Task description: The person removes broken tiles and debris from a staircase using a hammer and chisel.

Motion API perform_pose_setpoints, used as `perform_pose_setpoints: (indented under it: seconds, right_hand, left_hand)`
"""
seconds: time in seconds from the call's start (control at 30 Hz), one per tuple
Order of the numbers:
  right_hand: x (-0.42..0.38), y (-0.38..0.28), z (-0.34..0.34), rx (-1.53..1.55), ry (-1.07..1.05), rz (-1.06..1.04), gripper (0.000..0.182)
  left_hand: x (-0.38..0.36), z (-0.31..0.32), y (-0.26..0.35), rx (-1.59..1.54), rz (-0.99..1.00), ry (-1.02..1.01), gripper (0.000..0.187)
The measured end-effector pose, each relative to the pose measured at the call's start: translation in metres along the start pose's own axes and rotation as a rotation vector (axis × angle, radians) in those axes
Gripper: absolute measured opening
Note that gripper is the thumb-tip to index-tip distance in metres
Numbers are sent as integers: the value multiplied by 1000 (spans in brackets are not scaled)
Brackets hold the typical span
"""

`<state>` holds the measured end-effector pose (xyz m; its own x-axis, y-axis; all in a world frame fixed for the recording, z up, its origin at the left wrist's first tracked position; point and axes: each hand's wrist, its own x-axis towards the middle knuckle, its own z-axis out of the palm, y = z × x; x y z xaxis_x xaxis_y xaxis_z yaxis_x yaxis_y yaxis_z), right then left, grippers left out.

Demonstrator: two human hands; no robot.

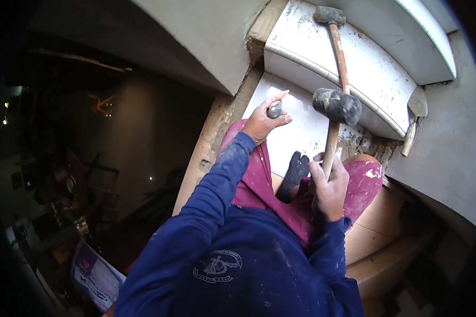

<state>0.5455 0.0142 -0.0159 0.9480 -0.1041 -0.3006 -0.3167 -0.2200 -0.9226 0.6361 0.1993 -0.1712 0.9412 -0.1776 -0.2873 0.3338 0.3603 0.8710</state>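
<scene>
The person sits on a step, in a blue sleeve and red trousers with white stains. The right hand [329,186] is closed around the wooden handle of a mallet [337,105]; its dark head stands raised over the white tile [301,129]. Beside this hand a dark sock [293,174] lies between the knees. The left hand [262,122] is closed around a chisel [275,107], whose tip touches the upper left part of the tile, near the rough mortar edge. Farther up, on the next white step [375,79], a second hammer [333,31] lies with its head away from the person. A trowel [415,113] lies at the right end of this step, against the wall. No container is in view.
</scene>
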Motion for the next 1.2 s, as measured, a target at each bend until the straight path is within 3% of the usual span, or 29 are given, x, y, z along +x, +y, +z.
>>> perform_pose_setpoints:
  seconds: [0.07, 0.1, 0.2, 0.33, 0.37, 0.5, 0.6, 0.63, 0.77, 0.93, 1.0, 1.03, 1.07, 1.1, 1.13, 1.2]
  right_hand:
    - [4, 9, 0, 3, 5, -43, 27]
    - [7, 15, 0, -23, 0, -50, 26]
    - [13, 19, 1, -31, 13, -44, 25]
    - [29, 6, 12, 20, 91, -132, 21]
    - [32, -5, 20, 125, 89, -108, 20]
    - [53, 14, 39, 224, 91, -48, 20]
    - [60, 33, 55, 203, 181, -37, 27]
    - [64, 38, 56, 188, 176, -32, 28]
    - [82, 46, 56, 155, 166, -70, 35]
    - [92, 51, 77, 499, 184, -220, 39]
    - [88, 69, 99, 649, 204, -117, 37]
    - [95, 106, 111, 557, 180, -55, 39]
    - [106, 137, 114, 104, 153, -143, 40]
    - [111, 156, 115, 24, 87, -80, 39]
    - [113, 164, 115, -57, 25, -17, 39]
    - [106, 132, 109, 160, 112, 8, 35]
  left_hand:
    - [-8, 4, 9, -307, -109, -40, 54]
    - [-13, 9, 21, -536, -196, 58, 52]
    - [8, -22, -22, -175, -207, 231, 46]
    - [37, -29, -34, -372, -39, 458, 24]
    - [39, -27, -17, -448, -85, 442, 13]
    - [93, -62, -43, -756, -283, 377, 29]
    - [117, -57, -45, -869, -313, 436, 8]
    - [121, -50, -40, -935, -338, 470, 14]
    - [138, -59, -46, -990, -245, 531, 21]
    - [138, -60, -37, -972, -252, 579, 11]
    - [139, -64, -37, -947, -224, 555, 8]
    - [140, -66, -39, -945, -218, 535, 7]
    - [142, -69, -41, -945, -213, 513, 6]
    - [146, -82, -55, -949, -180, 400, 4]
    - [145, -79, -48, -951, -195, 462, 8]
    - [140, -67, -33, -965, -226, 593, 15]
